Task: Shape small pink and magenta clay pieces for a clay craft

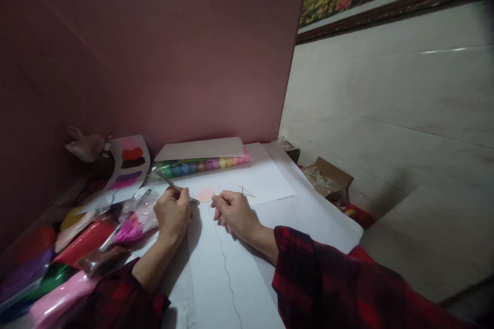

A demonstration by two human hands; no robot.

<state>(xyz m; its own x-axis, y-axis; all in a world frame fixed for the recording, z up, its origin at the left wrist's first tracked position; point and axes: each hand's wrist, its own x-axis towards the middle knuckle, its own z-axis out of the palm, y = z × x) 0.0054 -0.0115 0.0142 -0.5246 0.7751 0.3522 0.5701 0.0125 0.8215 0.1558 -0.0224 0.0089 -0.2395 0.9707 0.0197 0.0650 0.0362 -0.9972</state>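
My left hand is closed around a slim pen-like tool, its tip close to the left edge of a round pale pink piece. At that piece's right edge is my right hand, thumb and forefinger pinched together; whatever lies between them is too small to make out. The pink piece lies on a long white paper, and a thin wavy dark line runs down from it. Two thin sticks lie crossed to the right of the pink piece.
Colourful packets and a clear bag with magenta material crowd the left. Behind lie a pack of coloured balls under a white board and a colour-swatched sheet. An open cardboard box stands right, by the wall.
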